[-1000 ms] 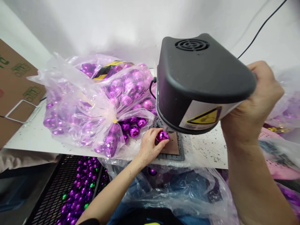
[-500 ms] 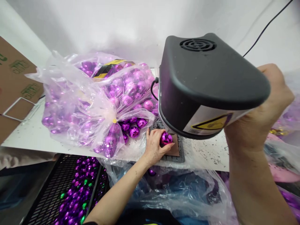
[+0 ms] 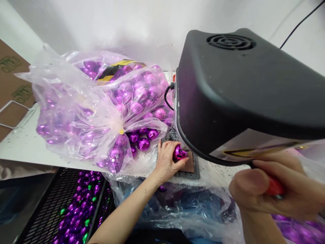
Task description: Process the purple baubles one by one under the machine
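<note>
My left hand (image 3: 166, 159) is closed on a shiny purple ball (image 3: 179, 153) and holds it on a brown pad (image 3: 190, 165) under the black head of a machine (image 3: 241, 88). Close to the camera at the lower right, my right hand (image 3: 276, 184) is wrapped round a red handle (image 3: 275, 187) just below the machine's head. A yellow warning label (image 3: 264, 149) runs along the head's underside.
A clear plastic bag (image 3: 96, 108) full of purple balls lies on the white table (image 3: 22, 145), left of the machine. A black crate (image 3: 68, 210) below holds purple and green balls. More plastic sheeting (image 3: 193, 206) hangs at the table's front. Cardboard (image 3: 12, 88) stands at the left.
My right hand has come down from the head's right side to the lower right, and its grip on a red handle now shows. The head fills more of the view. My left hand has kept the ball on the pad.
</note>
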A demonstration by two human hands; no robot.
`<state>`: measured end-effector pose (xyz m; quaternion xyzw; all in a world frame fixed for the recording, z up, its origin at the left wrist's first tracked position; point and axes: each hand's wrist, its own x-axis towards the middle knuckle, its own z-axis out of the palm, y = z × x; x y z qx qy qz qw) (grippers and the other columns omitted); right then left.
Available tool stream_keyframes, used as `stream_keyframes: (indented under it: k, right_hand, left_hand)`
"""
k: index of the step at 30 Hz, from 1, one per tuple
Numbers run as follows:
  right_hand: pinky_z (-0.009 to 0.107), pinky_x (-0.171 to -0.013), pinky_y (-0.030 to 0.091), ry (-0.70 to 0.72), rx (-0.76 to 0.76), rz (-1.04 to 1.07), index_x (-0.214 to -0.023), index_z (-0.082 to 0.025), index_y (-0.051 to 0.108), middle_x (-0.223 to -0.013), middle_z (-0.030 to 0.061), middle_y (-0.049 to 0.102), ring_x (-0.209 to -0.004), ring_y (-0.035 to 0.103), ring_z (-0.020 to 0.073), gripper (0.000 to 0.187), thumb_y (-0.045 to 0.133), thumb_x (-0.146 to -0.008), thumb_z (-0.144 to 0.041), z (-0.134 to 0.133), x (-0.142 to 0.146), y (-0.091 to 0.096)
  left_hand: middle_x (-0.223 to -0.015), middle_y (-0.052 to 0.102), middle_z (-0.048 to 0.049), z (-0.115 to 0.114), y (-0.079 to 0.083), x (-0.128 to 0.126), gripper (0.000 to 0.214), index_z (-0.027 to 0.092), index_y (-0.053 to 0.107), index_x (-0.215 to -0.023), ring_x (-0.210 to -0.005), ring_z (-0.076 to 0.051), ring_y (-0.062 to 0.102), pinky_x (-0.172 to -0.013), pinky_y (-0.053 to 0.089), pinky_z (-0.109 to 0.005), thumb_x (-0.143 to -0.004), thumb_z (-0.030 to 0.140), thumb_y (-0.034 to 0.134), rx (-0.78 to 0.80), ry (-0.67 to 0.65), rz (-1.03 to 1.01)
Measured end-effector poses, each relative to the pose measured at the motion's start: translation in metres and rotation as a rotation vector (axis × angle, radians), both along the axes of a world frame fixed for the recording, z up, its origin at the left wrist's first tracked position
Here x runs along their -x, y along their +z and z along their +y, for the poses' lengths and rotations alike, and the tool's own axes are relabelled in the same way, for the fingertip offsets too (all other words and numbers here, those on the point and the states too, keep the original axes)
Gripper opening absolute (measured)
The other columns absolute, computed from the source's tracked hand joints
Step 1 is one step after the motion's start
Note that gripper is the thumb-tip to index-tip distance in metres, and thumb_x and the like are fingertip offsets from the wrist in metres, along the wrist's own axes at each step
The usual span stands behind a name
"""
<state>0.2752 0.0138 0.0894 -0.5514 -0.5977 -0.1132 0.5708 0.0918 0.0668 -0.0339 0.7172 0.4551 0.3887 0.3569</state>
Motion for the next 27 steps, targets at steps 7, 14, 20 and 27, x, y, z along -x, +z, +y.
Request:
stream_keyframes:
  k: [7, 14, 20, 27]
  right_hand:
    - [0.022, -0.064, 0.043, -0.025, -0.202, -0.123, -0.073, -0.009, 0.055, -0.064, 0.006, 0.042, -0.076, 0.051, 0.0089, 0.03, 0.058, -0.079, -0.038, 0.005, 0.007, -0.023]
    - [0.025, -0.077, 0.051, 0.019, -0.352, -0.142, -0.07, -0.006, 0.047, -0.069, 0.004, 0.052, -0.076, 0.056, 0.006, 0.021, 0.052, -0.083, -0.022, 0.012, 0.018, -0.033]
    - [0.024, -0.075, 0.051, 0.013, -0.404, -0.129, -0.072, -0.007, 0.049, -0.068, 0.003, 0.052, -0.074, 0.055, 0.0056, 0.016, 0.053, -0.081, -0.02, 0.017, 0.019, -0.037]
    - [0.026, -0.079, 0.051, 0.002, -0.221, -0.131, -0.079, -0.01, 0.053, -0.078, 0.0032, 0.056, -0.082, 0.057, 0.0074, 0.006, 0.053, -0.078, -0.016, 0.009, 0.017, -0.058]
  left_hand:
    - [-0.112, 0.068, -0.0072, 0.0, 0.002, 0.001, 0.047, 0.027, 0.064, -0.115, -0.116, -0.031, 0.057, -0.119, 0.023, -0.063, -0.072, 0.031, 0.083, 0.009, -0.008, -0.042]
    - [-0.11, 0.068, -0.0065, 0.0, 0.003, 0.0, 0.045, 0.026, 0.064, -0.115, -0.116, -0.031, 0.057, -0.119, 0.023, -0.063, -0.074, 0.033, 0.081, 0.006, -0.018, -0.024]
    - [-0.111, 0.069, -0.0065, 0.0, 0.005, 0.0, 0.043, 0.026, 0.063, -0.116, -0.115, -0.03, 0.058, -0.119, 0.024, -0.062, -0.076, 0.032, 0.078, 0.001, -0.012, 0.023]
    - [-0.112, 0.069, -0.0059, 0.001, 0.005, 0.0, 0.042, 0.026, 0.061, -0.117, -0.115, -0.03, 0.058, -0.121, 0.02, -0.061, -0.078, 0.029, 0.074, -0.038, -0.013, 0.092]
